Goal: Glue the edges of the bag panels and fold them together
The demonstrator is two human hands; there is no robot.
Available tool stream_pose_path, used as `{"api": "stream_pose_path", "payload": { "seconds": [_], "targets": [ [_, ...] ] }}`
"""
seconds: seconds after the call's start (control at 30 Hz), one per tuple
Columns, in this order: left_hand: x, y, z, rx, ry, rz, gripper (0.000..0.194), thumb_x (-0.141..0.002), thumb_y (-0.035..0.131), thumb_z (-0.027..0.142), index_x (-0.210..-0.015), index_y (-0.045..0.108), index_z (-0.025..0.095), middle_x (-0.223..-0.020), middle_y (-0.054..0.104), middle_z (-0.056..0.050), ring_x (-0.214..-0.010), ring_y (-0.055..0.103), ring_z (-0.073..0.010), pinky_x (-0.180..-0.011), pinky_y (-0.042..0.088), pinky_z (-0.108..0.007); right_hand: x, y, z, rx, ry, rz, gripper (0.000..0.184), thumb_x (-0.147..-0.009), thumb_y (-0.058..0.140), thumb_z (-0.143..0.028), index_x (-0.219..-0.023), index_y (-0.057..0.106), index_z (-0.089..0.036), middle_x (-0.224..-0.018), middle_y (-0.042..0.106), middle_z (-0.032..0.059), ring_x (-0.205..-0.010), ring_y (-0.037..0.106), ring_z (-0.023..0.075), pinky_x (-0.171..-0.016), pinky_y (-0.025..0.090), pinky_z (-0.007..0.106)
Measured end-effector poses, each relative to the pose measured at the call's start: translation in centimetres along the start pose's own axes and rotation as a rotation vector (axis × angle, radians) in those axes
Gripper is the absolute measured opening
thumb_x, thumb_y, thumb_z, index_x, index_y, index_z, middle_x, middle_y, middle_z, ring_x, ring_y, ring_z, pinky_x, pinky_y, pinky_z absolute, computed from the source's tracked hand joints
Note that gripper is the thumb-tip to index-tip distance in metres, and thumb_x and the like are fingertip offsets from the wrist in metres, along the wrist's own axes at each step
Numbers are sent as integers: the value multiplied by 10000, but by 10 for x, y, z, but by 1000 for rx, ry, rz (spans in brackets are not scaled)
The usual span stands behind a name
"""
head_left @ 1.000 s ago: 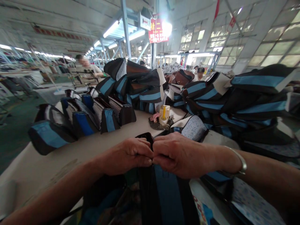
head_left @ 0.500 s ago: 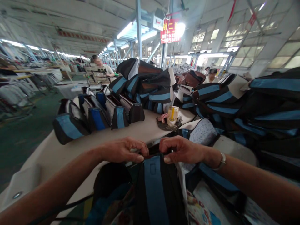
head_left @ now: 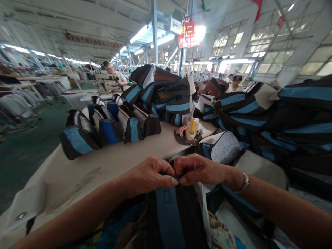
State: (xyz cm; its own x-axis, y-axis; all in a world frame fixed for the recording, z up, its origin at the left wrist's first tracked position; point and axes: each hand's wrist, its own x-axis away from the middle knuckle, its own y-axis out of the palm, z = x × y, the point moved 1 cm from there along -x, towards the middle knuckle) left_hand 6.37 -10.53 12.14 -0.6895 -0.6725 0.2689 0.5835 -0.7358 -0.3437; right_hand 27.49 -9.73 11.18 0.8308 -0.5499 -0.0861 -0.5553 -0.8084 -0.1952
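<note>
A black bag with a blue centre stripe [head_left: 171,218] stands in front of me at the near edge of a long beige table [head_left: 109,162]. My left hand [head_left: 150,174] and my right hand [head_left: 199,169] pinch the bag's top edge, their fingertips almost touching above the stripe. A silver bracelet circles my right wrist. What lies between the fingers is hidden.
A row of finished black-and-blue bags [head_left: 109,126] stands on the table's left. Tall heaps of the same bags [head_left: 272,114] fill the middle and right. A small cup with a yellow stick [head_left: 191,128] sits on a dark dish. Other people work far behind.
Half a second ago my hands were spread apart along the bag's top edge; they have now come back together at its middle, as they were a second ago.
</note>
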Motion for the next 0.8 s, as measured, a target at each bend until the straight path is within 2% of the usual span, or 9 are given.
{"api": "stream_pose_path", "payload": {
  "seconds": [0.1,0.23,0.33,0.47,0.63,0.8],
  "targets": [
    [2,4,3,25,4,-1,256,-804,657,384,-807,650,128,-651,419,49,-600,311,-84,-544,220,-255,0,3,2,-28,32,24,136,-832,658,-239,-838,572,-133,-786,485,-20,-694,420,101,-626,333,228],
    [0,10,6,-2,-43,107,356,-760,693,468,-694,601,131,-603,391,53,-576,302,-84,-514,203,-257,0,5,3,-11,2,48,84,-805,623,-203,-811,580,-131,-783,476,-21,-683,412,98,-605,317,230],
    [-3,12,5,-16,-81,145,288,-738,697,394,-668,588,136,-578,388,56,-562,303,-86,-506,205,-260,0,5,3,-21,23,64,59,-805,595,-183,-809,578,-126,-791,472,-17,-667,403,94,-588,309,231],
    [-3,10,-1,10,-60,102,176,-754,649,309,-740,649,134,-602,424,49,-566,314,-87,-526,219,-264,1,5,6,-39,56,72,60,-806,596,-185,-804,569,-130,-755,456,-27,-639,381,90,-567,290,230],
    [-1,7,-5,51,6,25,238,-800,642,365,-830,679,132,-664,463,36,-609,342,-94,-563,252,-256,3,5,9,-27,66,104,128,-794,605,-253,-789,571,-130,-735,448,-26,-653,377,98,-582,291,238],
    [0,7,-4,15,55,22,192,-802,632,329,-800,646,137,-670,451,39,-630,353,-98,-583,272,-248,4,7,5,48,97,134,213,-830,644,-335,-859,570,-137,-749,471,-25,-672,387,105,-597,300,235]
  ]
}}
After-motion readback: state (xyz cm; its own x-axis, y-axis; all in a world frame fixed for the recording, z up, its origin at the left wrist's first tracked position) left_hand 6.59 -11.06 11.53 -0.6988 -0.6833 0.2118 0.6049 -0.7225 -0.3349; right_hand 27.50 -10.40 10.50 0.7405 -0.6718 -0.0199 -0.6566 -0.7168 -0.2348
